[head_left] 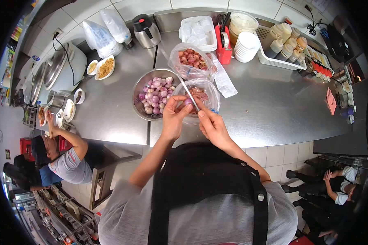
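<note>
My left hand pinches a small purple shallot over an open plastic bag. My right hand is closed round a knife, its handle mostly hidden in my fingers. The knife's long narrow blade points up and to the left, against or very close to the shallot. Below my hands, the clear bag contains reddish-brown skins. To the left a metal colander holds many peeled shallots. Behind, another plastic bag is filled with shallots still in red-brown skins.
A white paper strip lies right of the bags on the steel table. Behind stand a thermos jug, a red holder, stacked white bowls and a bottle basket. A co-worker works at left; other people sit at right.
</note>
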The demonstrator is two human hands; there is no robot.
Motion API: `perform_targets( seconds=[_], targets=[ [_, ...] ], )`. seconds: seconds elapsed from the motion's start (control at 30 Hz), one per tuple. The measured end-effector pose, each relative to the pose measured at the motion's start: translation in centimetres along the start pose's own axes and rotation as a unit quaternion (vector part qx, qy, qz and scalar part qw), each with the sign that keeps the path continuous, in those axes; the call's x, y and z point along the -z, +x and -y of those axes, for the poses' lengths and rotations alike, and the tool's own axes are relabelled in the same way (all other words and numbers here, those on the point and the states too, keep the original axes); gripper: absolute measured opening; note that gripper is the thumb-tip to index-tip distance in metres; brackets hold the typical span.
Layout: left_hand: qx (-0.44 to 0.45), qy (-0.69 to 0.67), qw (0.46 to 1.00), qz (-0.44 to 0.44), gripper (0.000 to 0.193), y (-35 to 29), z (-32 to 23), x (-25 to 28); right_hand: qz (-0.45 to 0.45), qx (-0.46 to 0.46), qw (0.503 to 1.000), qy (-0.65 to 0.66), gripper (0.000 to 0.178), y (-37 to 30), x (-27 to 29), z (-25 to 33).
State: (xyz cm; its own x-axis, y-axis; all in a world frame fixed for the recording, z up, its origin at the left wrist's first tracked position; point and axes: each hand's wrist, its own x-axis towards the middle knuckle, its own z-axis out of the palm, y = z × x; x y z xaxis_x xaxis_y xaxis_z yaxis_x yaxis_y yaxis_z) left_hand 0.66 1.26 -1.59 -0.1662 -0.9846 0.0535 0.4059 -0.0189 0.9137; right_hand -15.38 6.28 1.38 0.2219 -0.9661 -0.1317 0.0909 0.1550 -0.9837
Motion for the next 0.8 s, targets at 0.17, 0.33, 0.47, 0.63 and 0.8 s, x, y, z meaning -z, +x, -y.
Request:
perform_targets(
  seconds=[0.17, 0.33, 0.47, 0.63, 0.8],
  targets=[
    [0.095, -0.124, 0.988, 0.006, 0.029, 0.2, -0.4, 0.3, -0.019, -0.040, 0.991, 0.126, 0.051, 0.6, 1.3, -1.7],
    [0.107, -0.140, 0.984, 0.013, 0.032, 0.4, -0.6, 0.8, -0.055, -0.027, 0.992, 0.107, 0.044, 0.7, 1.7, -0.8],
    [0.088, -0.135, 0.987, -0.006, 0.032, 0.5, 0.4, 1.0, -0.032, -0.048, 0.997, 0.061, 0.040, 0.4, 1.6, -0.8],
    [0.062, -0.104, 0.993, 0.009, 0.028, 0.4, 0.9, 0.9, 0.002, -0.003, 1.000, -0.008, 0.057, 0.1, 0.8, -0.1],
    [0.065, -0.061, 0.996, -0.008, 0.026, 0.3, 0.3, 0.4, -0.023, 0.106, 0.983, -0.150, 0.058, 0.3, 0.2, -0.2]
  ],
)
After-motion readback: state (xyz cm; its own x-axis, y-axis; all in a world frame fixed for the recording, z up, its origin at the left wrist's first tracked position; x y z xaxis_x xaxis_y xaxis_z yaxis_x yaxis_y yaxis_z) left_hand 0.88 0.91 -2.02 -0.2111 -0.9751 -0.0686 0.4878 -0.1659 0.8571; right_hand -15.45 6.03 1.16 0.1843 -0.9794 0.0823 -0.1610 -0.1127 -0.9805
